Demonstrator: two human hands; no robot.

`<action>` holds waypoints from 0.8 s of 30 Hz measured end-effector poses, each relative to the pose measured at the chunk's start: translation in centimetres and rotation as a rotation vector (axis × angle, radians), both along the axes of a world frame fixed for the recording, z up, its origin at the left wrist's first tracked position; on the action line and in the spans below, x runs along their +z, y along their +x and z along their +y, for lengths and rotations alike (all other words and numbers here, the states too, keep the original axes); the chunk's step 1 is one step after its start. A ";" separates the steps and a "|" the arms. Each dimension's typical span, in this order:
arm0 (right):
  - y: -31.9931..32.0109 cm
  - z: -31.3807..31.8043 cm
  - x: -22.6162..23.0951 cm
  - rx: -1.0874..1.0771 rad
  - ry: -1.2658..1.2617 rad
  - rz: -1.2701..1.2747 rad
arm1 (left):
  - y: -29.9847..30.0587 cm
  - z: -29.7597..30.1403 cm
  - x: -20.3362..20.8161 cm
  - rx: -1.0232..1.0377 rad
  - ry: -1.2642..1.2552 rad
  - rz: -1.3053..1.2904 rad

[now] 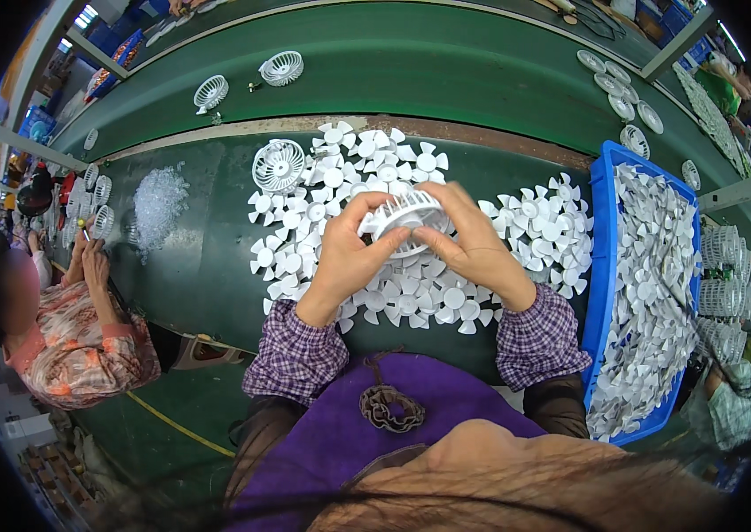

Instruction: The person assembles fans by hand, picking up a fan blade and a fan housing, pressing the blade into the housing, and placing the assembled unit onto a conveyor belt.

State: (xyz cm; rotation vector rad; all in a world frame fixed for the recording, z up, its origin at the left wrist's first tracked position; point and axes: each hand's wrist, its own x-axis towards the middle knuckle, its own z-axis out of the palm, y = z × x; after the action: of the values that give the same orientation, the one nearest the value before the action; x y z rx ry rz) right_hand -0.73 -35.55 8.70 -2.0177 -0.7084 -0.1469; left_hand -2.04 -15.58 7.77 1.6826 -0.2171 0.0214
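Between my two hands is a white plastic fan housing (411, 213), round with a slatted grille, held tilted above the bench. My left hand (350, 248) grips its left side, thumb on the near face. On the right side my right hand (473, 244) closes around it, its thumb close to the left one near the centre. Below and around lie many loose white fan blades (451, 297), heaped on the green bench. Another white fan grille (279, 166) rests at the heap's upper left edge. What lies inside the held housing is partly hidden by my fingers.
At my right stands a blue crate (601, 301) full of white fan blades. A pile of small clear plastic pieces (161, 208) lies to the left. Beyond runs a green conveyor belt (446, 62) carrying several fan grilles (282, 68). A co-worker (83, 328) sits at left.
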 end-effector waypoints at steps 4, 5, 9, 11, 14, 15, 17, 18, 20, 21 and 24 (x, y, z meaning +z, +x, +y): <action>-0.9 0.0 -0.1 0.026 0.031 0.171 | -0.5 0.6 0.8 -0.084 0.132 -0.038; -1.2 0.2 -0.1 -0.002 0.030 0.125 | -0.7 0.7 0.7 -0.100 0.080 0.019; -1.6 0.1 0.5 0.028 0.111 0.288 | -0.6 1.1 0.8 -0.152 0.011 0.164; -0.6 -0.4 0.4 0.036 0.122 0.492 | -0.6 0.5 2.0 -0.131 -0.053 0.342; 2.5 -2.1 -3.0 -0.107 0.522 0.419 | 0.2 2.7 1.5 -0.094 -0.085 0.115; 3.7 -3.9 -3.0 -0.307 0.297 0.454 | 0.2 3.7 1.8 -0.062 -0.145 0.121; 5.2 -6.5 -4.0 -0.409 0.293 0.097 | 0.4 5.4 2.0 0.090 -0.150 0.172; 5.1 -7.1 -3.6 -0.501 0.185 0.046 | 0.4 6.4 1.7 0.179 -0.123 0.176; 4.8 -8.1 -2.5 -0.589 0.022 0.023 | 0.4 8.6 1.3 0.321 -0.055 0.204; 4.5 -8.5 -1.8 -0.590 0.022 0.018 | 0.4 9.8 0.6 0.380 -0.044 0.175; 3.3 -9.4 -1.2 -0.335 -0.654 0.024 | 0.7 13.6 -0.6 0.533 0.036 0.198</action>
State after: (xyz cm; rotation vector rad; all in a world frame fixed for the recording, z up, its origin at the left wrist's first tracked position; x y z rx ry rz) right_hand 2.55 -44.98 7.51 -2.7541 -0.4219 -0.0916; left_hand -1.31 -2.01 7.15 1.7235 0.3849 0.2486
